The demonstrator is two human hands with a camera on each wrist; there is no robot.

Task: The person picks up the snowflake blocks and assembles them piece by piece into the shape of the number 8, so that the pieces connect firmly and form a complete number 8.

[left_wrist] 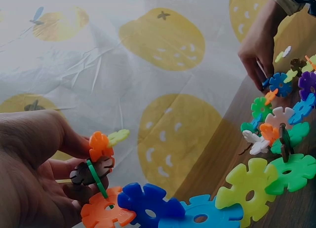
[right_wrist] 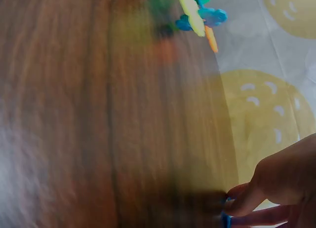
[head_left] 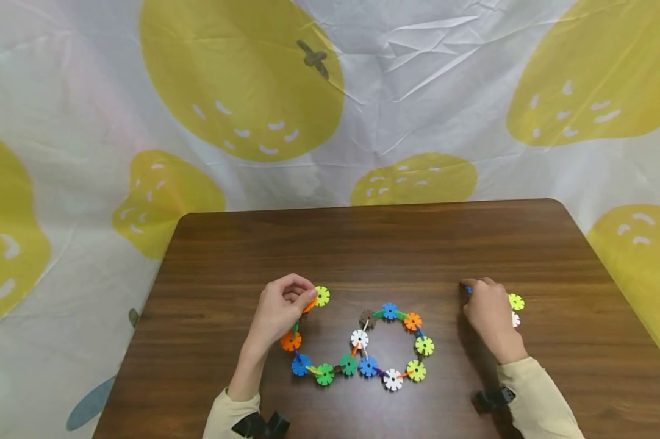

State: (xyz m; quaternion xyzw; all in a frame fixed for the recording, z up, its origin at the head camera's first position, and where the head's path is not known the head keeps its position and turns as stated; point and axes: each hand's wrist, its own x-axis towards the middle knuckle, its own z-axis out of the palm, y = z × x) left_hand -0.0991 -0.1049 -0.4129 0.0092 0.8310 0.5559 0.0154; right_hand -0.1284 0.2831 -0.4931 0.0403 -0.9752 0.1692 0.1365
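My left hand (head_left: 279, 309) pinches the upper left end of a chain of notched plastic discs, at an orange disc (left_wrist: 100, 146). A yellow-green disc (head_left: 322, 296) joins on beside the fingertips; a brown disc (left_wrist: 88, 171) lies partly behind the fingers. From there the chain curves down through a blue disc (head_left: 301, 365) and a green disc (head_left: 325, 374) to a closed ring at the right. Off to the right, my right hand (head_left: 490, 311) holds a blue disc (right_wrist: 225, 214) between thumb and fingers, low over the table; most of that disc is hidden.
Beside the right hand lie a loose yellow-green disc (head_left: 516, 302) and a white disc (head_left: 515, 319), partly covered by the hand. The brown wooden table (head_left: 363, 244) backs onto a hanging cloth (head_left: 308, 177) with yellow fruit prints.
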